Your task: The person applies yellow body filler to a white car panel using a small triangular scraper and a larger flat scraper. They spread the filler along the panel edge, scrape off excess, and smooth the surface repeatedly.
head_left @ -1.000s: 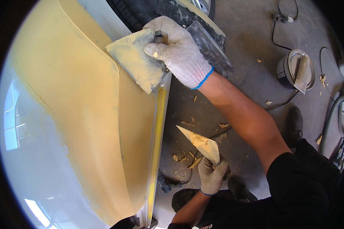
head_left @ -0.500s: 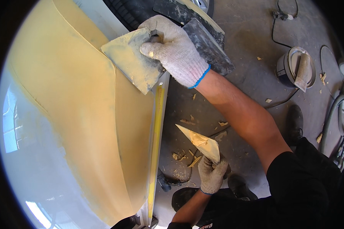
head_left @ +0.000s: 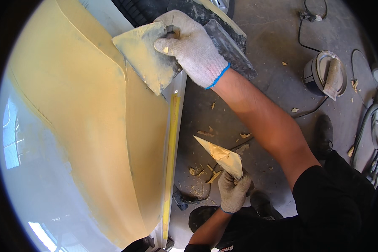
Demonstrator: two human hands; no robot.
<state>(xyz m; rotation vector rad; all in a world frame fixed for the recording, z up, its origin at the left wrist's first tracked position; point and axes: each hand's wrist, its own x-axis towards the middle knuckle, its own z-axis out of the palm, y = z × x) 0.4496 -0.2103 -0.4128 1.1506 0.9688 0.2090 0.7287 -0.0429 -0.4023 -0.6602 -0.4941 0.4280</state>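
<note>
My right hand (head_left: 192, 52), in a white knit glove with a blue cuff, grips a square filler spreader (head_left: 143, 56) smeared with yellow putty. Its thumb lies on the near face, and the fingers go behind. The spreader lies over the upper right part of a car body panel (head_left: 101, 126) coated in yellow filler; I cannot tell whether its edge touches. Lower down, my left hand (head_left: 233, 192), gloved too, pinches the lower end of a pointed, putty-covered plate (head_left: 234, 164). A lump of yellow putty (head_left: 217, 152) sits on that plate.
Yellow tape (head_left: 171, 155) runs along the panel's right edge. Dark flat pieces (head_left: 229, 46) stand beside the tire (head_left: 132, 12). A can (head_left: 313, 77) on the floor carries a scraper (head_left: 332, 80) on its lid. Cables, a grey hose (head_left: 359, 138) and dried putty scraps lie about.
My right hand and its spreader have shifted slightly upward along the panel, and the spreader has tilted a little. My left hand with the plate has hardly moved.
</note>
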